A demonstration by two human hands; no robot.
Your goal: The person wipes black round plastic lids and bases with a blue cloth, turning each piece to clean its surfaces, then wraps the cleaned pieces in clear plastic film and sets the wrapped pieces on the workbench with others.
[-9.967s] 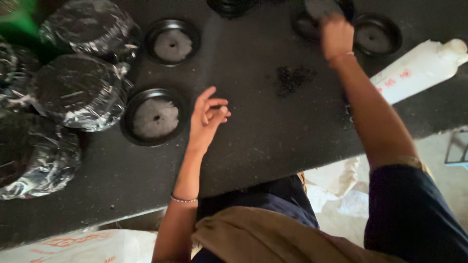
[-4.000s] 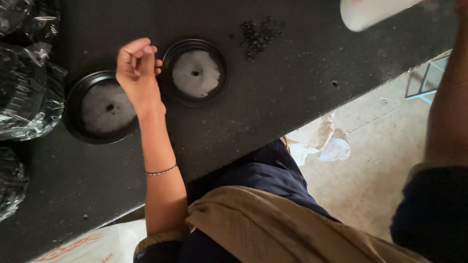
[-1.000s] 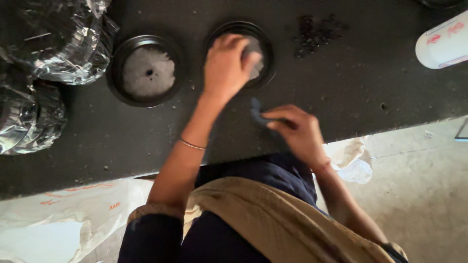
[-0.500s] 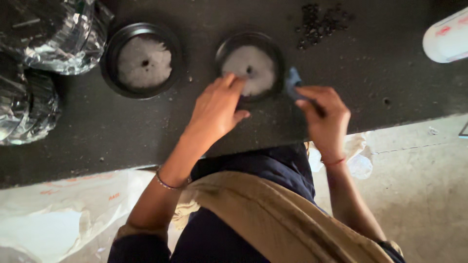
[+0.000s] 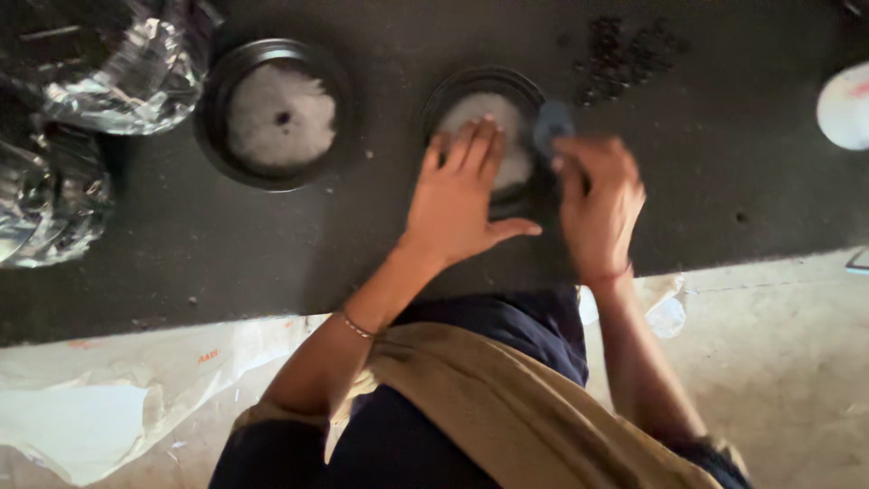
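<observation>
The left hand [image 5: 462, 204] lies flat, fingers spread, pressing the near rim of a round black dish [image 5: 489, 127] of white material, apparently steadying it. The right hand [image 5: 597, 204], blurred, pinches a small blue piece [image 5: 552, 122] at the dish's right edge. A second such dish [image 5: 276, 113] sits toward the worktop's [image 5: 272, 244] left, beside foil-wrapped bundles [image 5: 109, 63].

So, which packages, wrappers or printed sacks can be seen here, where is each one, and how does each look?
Shiny clear plastic wrapped bundle: top left on the dark table, crinkled, silvery with dark contents.
Second crinkled plastic bundle: left edge, below the first, same look.
White sack sheet with small red print: on the floor, lower left, flat and creased.
White rounded container with red marking: right edge on the table, cut off by the frame.
No screens or signs.
</observation>
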